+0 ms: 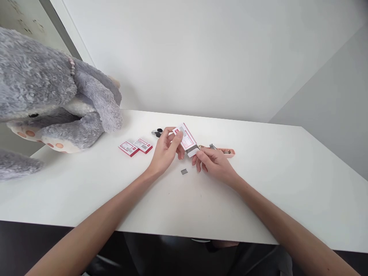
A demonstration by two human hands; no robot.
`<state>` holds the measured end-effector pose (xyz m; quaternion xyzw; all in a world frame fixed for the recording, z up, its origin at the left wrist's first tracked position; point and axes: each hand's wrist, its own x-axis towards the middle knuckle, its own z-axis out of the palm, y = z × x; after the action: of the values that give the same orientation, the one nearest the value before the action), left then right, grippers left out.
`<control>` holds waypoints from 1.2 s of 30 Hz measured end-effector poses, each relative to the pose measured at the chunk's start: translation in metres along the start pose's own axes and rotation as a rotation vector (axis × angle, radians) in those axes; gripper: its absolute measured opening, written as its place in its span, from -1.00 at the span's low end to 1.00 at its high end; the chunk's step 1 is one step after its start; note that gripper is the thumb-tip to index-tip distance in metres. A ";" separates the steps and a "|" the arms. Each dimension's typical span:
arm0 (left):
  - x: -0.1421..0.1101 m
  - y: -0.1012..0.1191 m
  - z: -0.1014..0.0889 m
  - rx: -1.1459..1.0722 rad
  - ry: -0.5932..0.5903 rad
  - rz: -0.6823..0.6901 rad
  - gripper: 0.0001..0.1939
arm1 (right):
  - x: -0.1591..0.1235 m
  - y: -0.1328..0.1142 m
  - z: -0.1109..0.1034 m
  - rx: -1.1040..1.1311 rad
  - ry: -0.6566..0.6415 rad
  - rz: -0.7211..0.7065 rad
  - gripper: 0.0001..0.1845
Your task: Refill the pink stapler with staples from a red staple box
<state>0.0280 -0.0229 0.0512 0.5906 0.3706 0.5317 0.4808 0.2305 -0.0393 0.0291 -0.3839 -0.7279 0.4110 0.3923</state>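
My left hand (169, 147) is closed around a small white-and-red staple box (186, 137), its thumb on the printed top face. The box is tilted, with its lower right end slid partly open; a grey strip and a white end piece show there. At that white end my right hand (212, 163) pinches with thumb and fingers. Below the hands a short grey strip of staples (184, 171) lies on the white table (184, 211). Behind my right hand is a pink stapler (228, 152), opened up, partly hidden by the hand.
Two more red-and-white boxes (128, 148) lie left of my hands, touching each other. A black-handled tool (157, 132), perhaps a staple remover, is partly hidden behind my left hand. A large grey plush toy (57, 88) takes up the table's left end. A white wall (201, 57) stands behind.
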 end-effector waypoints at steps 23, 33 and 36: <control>-0.005 0.000 0.002 0.126 -0.107 0.042 -0.65 | 0.000 0.006 0.003 0.076 0.092 0.039 -0.59; -0.003 -0.006 0.002 0.160 -0.087 0.009 -0.62 | -0.004 0.005 0.006 -0.151 0.384 -0.108 -0.55; -0.004 -0.002 0.002 0.198 -0.078 -0.025 -0.58 | -0.005 0.006 0.006 -0.175 0.411 -0.128 -0.59</control>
<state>0.0292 -0.0269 0.0484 0.6507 0.4097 0.4632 0.4407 0.2292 -0.0434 0.0202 -0.4450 -0.6884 0.2340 0.5227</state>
